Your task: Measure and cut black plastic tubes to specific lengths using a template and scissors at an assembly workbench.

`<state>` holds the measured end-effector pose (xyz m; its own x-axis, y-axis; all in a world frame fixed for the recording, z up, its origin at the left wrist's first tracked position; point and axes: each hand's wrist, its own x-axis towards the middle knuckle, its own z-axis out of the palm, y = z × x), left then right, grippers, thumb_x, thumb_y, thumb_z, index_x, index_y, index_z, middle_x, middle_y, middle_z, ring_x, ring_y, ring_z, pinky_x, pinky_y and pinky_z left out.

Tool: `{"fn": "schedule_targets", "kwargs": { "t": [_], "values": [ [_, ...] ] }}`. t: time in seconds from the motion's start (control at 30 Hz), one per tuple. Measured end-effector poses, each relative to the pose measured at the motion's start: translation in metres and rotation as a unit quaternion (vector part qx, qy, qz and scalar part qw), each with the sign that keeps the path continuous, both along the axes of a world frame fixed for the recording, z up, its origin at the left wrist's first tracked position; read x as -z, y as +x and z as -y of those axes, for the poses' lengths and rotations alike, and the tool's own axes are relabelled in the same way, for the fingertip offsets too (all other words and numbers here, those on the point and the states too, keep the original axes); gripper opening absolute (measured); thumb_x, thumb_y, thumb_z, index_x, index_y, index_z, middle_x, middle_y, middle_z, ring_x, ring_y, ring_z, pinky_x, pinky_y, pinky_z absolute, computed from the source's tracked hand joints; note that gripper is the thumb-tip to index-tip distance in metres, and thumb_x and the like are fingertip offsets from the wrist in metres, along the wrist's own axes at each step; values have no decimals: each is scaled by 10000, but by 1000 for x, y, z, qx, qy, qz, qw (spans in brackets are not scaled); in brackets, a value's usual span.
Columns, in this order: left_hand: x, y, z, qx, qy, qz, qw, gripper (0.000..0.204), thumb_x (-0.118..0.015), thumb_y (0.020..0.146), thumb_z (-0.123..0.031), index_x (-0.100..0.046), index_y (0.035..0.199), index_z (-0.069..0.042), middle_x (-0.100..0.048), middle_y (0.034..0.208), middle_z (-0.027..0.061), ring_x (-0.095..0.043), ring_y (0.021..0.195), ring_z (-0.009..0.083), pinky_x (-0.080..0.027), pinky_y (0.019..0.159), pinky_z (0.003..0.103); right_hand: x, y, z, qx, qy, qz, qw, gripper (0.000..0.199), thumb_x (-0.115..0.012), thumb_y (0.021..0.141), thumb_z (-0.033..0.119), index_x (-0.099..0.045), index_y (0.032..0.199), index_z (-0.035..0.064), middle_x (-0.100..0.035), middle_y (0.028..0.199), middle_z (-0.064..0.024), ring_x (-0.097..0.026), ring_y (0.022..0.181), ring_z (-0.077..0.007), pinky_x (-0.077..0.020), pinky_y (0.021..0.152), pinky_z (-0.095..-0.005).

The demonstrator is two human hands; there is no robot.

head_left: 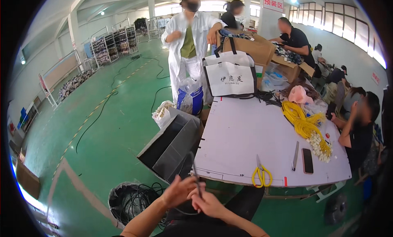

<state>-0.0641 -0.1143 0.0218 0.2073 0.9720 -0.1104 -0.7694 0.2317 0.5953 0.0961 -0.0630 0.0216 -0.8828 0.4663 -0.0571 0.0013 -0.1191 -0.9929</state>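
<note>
A thin dark cable point(195, 168) stands up in front of me, and its lower part loops down below my hands. My right hand point(208, 205) is closed around it, thumb and fingers pressed together. Just to the left, my left hand point(179, 191) has its thumb apart and its fingers stretched towards the cable; whether the fingertips touch it is hard to see. Under my left forearm stands a tub lined with clear plastic point(116, 197), holding coils of black cable point(141, 201). Yellow-handled scissors point(262, 177) lie at the table's near edge.
The white table point(241, 139) bears a phone point(308, 161), a cutter knife point(295, 156), bundled yellow cables point(301, 120) with white connectors point(320, 147) and a white bag point(230, 75). A grey open box point(170, 143) adjoins its left edge. People stand behind it and sit at its right.
</note>
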Motion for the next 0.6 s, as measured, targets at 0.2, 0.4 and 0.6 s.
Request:
{"fn": "schedule_targets", "kwargs": {
  "t": [0.2, 0.4, 0.6],
  "values": [
    [-56, -24, -5, -254, -65, -117, 958, 461, -343, 937, -417, -474, 1138, -23, -355, 646, -51, -260, 497, 51, -210, 420, 196, 73, -6, 42, -47, 244, 98, 964, 374, -468, 901, 238, -438, 1204, 20, -587, 829, -164, -585, 707, -314, -470, 673, -372],
    [-101, -30, 21, -358, 72, -299, 881, 342, -375, 951, -309, -496, 1083, -17, -258, 565, -67, -214, 426, 35, -178, 366, 196, -56, 33, -68, 53, 456, 158, 874, 786, -619, 783, 276, -169, 1386, 49, -496, 1216, -151, -545, 997, -281, -435, 835, -347],
    [-55, 36, 50, -205, 171, -542, 797, 272, -352, 956, -223, -485, 1059, -9, -427, 656, -30, -328, 488, 17, -256, 423, 160, -293, 21, -206, 424, 589, -30, 687, 637, -551, 833, 349, -303, 1304, -2, -584, 628, -82, -509, 458, -157, -433, 431, -292]
  ]
}}
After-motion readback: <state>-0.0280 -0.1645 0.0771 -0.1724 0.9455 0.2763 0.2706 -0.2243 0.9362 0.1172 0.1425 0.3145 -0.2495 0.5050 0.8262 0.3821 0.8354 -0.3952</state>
